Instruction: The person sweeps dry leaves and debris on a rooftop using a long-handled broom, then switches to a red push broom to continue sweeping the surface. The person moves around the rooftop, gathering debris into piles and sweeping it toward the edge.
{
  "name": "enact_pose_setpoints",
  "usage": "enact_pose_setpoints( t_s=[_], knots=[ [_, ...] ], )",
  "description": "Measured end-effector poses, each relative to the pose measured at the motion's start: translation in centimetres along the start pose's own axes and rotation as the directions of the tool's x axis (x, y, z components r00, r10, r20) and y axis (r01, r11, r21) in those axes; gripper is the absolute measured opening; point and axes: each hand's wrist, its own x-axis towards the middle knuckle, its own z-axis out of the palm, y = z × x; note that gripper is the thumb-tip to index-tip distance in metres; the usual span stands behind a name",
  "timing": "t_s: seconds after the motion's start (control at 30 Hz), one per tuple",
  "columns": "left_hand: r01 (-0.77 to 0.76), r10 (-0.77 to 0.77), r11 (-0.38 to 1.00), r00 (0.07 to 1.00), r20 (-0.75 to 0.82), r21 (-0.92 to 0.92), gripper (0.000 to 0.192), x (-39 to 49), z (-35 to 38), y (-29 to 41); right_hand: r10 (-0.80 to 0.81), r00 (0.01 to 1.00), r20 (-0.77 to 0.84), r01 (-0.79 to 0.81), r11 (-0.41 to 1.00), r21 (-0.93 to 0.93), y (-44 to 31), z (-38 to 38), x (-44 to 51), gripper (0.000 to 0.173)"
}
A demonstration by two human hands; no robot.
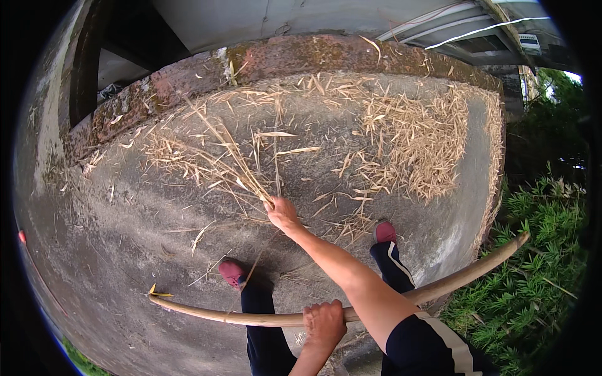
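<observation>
My right hand (282,211) is closed around the stems of a loose bundle of dry, thin branches (230,145), which fan out up and to the left over the concrete. Lower down, my left hand (324,322) grips a long, curved wooden pole (263,319) near its middle. The pole crosses in front of my legs and passes under my right forearm. A few yellowish leaves (161,294) are at its left end. Dry leaves lie scattered on the ground around the branches.
A thick pile of dry leaves (423,145) lies at the right on the concrete floor (141,225). A low, mossy ledge (301,58) runs along the far side. Green leafy plants (531,277) border the right edge. My pink shoes (231,272) stand apart on the floor.
</observation>
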Motion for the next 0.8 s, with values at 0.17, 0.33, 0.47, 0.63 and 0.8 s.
enact_pose_setpoints(
  t_s=[0.17,0.33,0.47,0.63,0.8],
  knots=[
    [0.067,-0.067,0.998,0.995,-0.069,-0.008,0.006,1.6,1.6,1.1,0.075,0.950,-0.303,-0.075,0.997,0.011,9.9,-5.6,5.0,0.022],
    [0.003,-0.004,0.999,1.000,0.013,0.054,0.008,3.8,5.4,3.4,-0.087,0.905,-0.416,0.073,0.996,-0.049,30.5,-19.1,6.7,0.026],
    [0.034,-0.036,0.996,0.999,0.013,0.083,0.013,6.0,8.8,5.2,0.280,0.769,-0.575,-0.152,0.953,0.261,43.6,-31.9,3.5,0.019],
    [0.041,-0.037,0.984,0.999,-0.027,0.176,0.017,5.4,11.7,11.0,0.774,0.525,-0.355,-0.317,0.565,0.762,47.8,-40.3,-2.4,0.015],
    [-0.071,0.064,0.965,0.997,0.038,0.252,0.017,4.2,11.1,20.2,0.235,0.864,-0.446,-0.053,0.923,0.382,39.9,-37.1,-9.1,0.014]
  ],
)
